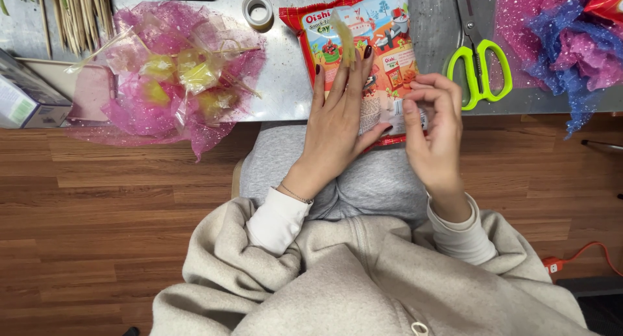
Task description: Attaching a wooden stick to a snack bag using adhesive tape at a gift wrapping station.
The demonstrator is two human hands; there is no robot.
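Note:
A red snack bag [376,34] with cartoon pictures lies over the near edge of the grey metal table [285,83]. My left hand [337,122] rests flat on the bag, fingers stretched out, and a pale yellowish strip [345,37] sticks up from its fingertips. My right hand [433,132] hovers at the bag's lower right corner with fingers curled; whether it pinches the bag's edge or something small I cannot tell.
A pink mesh wrap holding yellow sweets [175,76] lies at the left, with wooden skewers [74,15] and a box [26,96] beyond. A tape roll [258,10], green-handled scissors [479,63] and pink and blue mesh [558,44] sit on the table. Wooden floor lies below.

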